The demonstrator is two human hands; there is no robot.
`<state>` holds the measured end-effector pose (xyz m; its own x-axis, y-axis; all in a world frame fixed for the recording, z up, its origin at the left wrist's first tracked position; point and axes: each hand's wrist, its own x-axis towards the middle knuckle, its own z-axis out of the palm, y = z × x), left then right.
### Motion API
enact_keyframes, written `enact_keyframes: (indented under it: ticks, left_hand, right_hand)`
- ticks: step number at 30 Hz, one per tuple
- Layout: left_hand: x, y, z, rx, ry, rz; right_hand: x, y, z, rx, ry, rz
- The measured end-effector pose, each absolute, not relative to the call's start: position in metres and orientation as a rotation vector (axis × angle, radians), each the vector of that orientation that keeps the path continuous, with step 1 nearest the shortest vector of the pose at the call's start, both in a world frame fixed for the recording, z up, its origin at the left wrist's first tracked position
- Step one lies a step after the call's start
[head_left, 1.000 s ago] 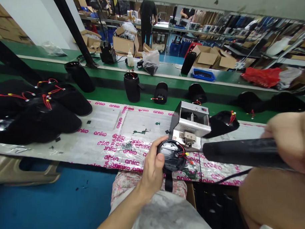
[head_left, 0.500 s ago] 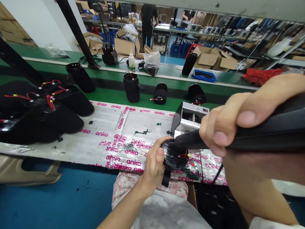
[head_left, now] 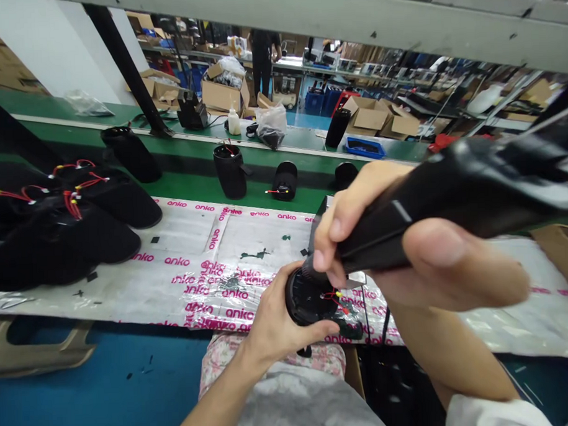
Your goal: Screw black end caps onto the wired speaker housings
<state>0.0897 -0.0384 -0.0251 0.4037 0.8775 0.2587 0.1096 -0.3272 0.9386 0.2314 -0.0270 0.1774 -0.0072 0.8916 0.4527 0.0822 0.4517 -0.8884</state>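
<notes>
My left hand (head_left: pixel 280 312) grips a round black cylinder end (head_left: pixel 302 305), probably a speaker housing, with red and yellow wires (head_left: pixel 338 298) coming from its face. My right hand (head_left: pixel 383 247) is wrapped around a long, tapered black handheld tool (head_left: pixel 465 194). The tool's narrow tip (head_left: pixel 311 275) reaches the upper edge of the round piece, where my fingers partly hide the contact. The housing sits just above the bench's front edge, over my lap.
A bench covered in pink-printed "anko" plastic film (head_left: pixel 248 251) lies before me. Black cylinders with red wires (head_left: pixel 65 239) are heaped at left. A silver machine (head_left: pixel 321 207) is mostly behind my right hand. More cylinders (head_left: pixel 230 171) stand on a green belt (head_left: pixel 184 170).
My right hand has swung in from the right and raised the black tool, bringing its tip from off to the side onto the round piece. My left hand has shifted its hold.
</notes>
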Motion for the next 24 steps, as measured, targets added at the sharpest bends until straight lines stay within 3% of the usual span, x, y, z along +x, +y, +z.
enact_keyframes:
  ticks: [7,24]
  left_hand:
    - [0.098,-0.038,-0.025,1.751,0.908,1.109]
    - [0.099,-0.043,-0.039,1.651,0.925,1.078]
  right_hand:
    - [0.224,-0.014,0.176,-0.827,-1.471,1.025]
    - [0.227,-0.004,0.160,-0.707,-1.524,1.077]
